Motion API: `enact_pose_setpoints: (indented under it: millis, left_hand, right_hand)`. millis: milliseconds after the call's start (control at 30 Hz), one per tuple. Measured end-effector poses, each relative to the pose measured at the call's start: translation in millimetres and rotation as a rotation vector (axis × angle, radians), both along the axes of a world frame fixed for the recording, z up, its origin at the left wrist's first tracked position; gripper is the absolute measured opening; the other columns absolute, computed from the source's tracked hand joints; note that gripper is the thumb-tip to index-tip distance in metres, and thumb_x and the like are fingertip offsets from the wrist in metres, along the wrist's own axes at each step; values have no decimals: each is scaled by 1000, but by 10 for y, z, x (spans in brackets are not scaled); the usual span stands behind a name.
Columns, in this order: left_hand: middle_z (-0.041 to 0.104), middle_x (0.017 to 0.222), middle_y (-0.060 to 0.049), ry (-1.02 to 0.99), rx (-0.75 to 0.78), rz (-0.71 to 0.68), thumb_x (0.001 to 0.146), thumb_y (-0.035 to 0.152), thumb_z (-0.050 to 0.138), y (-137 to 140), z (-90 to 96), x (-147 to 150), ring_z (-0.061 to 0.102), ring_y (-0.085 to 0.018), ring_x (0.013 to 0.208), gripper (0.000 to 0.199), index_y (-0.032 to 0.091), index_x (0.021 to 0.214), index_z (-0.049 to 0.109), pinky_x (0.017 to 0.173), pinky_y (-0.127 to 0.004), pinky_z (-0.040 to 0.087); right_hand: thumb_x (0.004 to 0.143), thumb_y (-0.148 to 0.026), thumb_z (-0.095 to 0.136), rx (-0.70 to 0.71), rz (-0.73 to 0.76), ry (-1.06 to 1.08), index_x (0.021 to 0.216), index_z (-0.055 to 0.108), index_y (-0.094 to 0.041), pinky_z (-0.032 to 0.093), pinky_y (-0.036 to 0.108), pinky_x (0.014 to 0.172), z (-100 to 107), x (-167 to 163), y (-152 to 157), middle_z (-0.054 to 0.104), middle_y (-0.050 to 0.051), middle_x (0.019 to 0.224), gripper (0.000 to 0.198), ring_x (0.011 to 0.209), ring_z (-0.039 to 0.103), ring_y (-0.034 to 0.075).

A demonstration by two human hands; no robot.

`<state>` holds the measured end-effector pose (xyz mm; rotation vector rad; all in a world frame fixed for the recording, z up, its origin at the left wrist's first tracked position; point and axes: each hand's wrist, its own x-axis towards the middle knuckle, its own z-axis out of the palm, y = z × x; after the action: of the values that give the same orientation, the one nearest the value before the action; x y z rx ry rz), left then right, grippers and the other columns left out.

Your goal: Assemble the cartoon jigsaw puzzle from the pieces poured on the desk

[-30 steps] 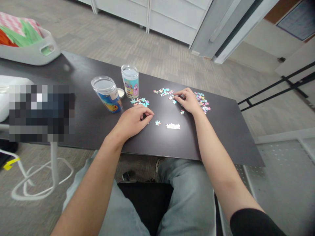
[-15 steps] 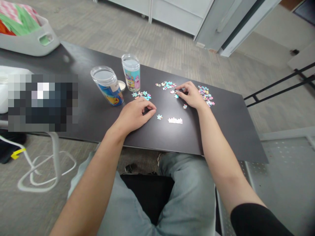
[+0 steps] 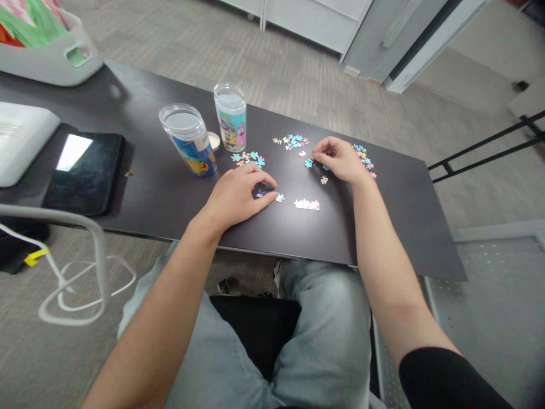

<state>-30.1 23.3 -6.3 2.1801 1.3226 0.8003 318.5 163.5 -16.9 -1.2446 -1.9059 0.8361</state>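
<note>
My left hand [image 3: 240,196] rests on the dark table, thumb and forefinger apart. A dark blue puzzle piece [image 3: 260,193] lies in the gap between them, and a light blue piece [image 3: 280,197] is by the thumb tip. My right hand [image 3: 338,159] is closed in a pinch at a small puzzle piece [image 3: 311,159], partly hidden by the fingertips. Just below it lies a blue piece [image 3: 307,164]. A joined strip of pale pieces [image 3: 306,204] lies between the hands, nearer me. One loose piece [image 3: 324,180] sits under the right hand.
Loose pieces form piles at the back [image 3: 294,141], beside the left hand [image 3: 251,158] and behind the right wrist [image 3: 365,159]. Two clear-topped printed tubs [image 3: 189,142] [image 3: 231,119] stand left of them, near a round lid [image 3: 213,140]. Further left are a black tablet [image 3: 87,182] and a bin [image 3: 51,71].
My right hand has shifted slightly right, its fingers still pinched. My left thumb and forefinger have spread, and the dark blue piece now shows between them. The camera view has moved a little.
</note>
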Motion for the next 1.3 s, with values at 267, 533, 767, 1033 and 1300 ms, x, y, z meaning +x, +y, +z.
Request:
enact_pose_setpoints:
  millis: [267,533,767,1033,1300]
  left_hand:
    - [80,138,-11,66,23,-32,110,47,88,-37,-17,33,74,-37,137,26,33,129,98,123,-57,55]
    - [78,136,-9,36,3,-28,107,41,89,-16,12,45,73,-36,137,19,33,121,97,124,-56,54]
    - [79,129,-7,21,4,-37,105,42,90,-3,24,44,72,-36,133,16,30,115,94,124,-56,54]
    - [80,127,-7,24,0,-32,104,42,91,-5,29,59,73,-36,131,15,30,113,92,123,-56,53]
    - [79,123,-6,17,8,-42,105,42,90,4,30,53,73,-35,128,14,30,112,93,123,-56,54]
  right_hand:
    - [90,-64,110,-173,259,64,114,91,-26,58,38,84,333,-222,-310,86,3,98,49,90,75,22]
    - [92,-58,113,-291,477,-27,112,91,-26,59,36,79,442,-472,-567,91,3,93,44,85,79,22]
    - [95,-48,106,-310,555,-79,111,90,-25,53,33,73,423,-537,-580,84,-2,85,32,75,69,17]
    - [92,-40,102,-327,541,-134,105,87,-25,44,32,68,402,-643,-649,77,-4,80,24,70,60,15]
    - [84,-61,115,-242,503,-220,103,94,-27,46,37,73,520,-534,-658,75,-2,85,45,79,62,19]
